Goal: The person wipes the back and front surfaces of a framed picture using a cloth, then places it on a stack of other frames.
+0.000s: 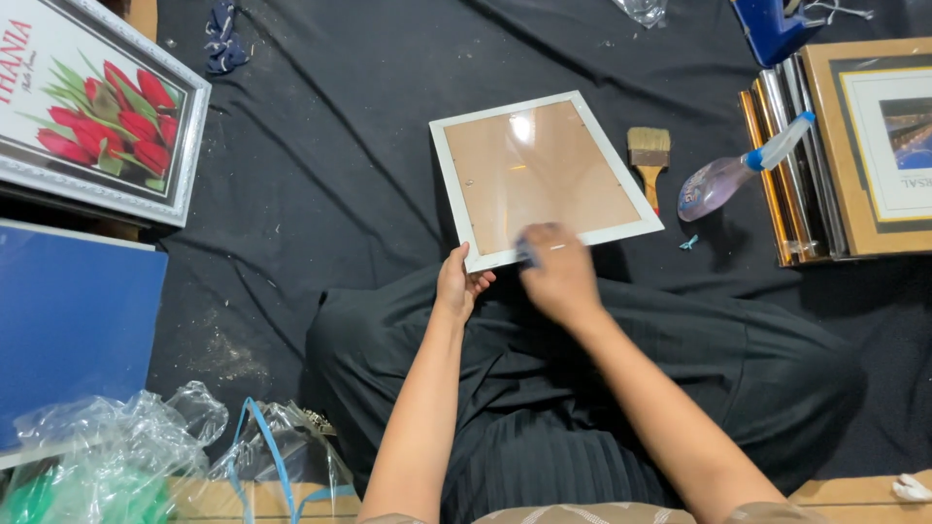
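A white picture frame with glass over a tan backing lies tilted on the black cloth in front of me. My left hand grips its near left corner. My right hand, blurred by motion, presses a small bluish cloth against the glass near the frame's bottom edge. Both forearms reach out over my lap, which is covered in dark fabric.
A paintbrush and a spray bottle lie right of the frame. Stacked frames stand at the right edge. A framed tulip picture and a blue board sit at left, crumpled clear plastic at bottom left.
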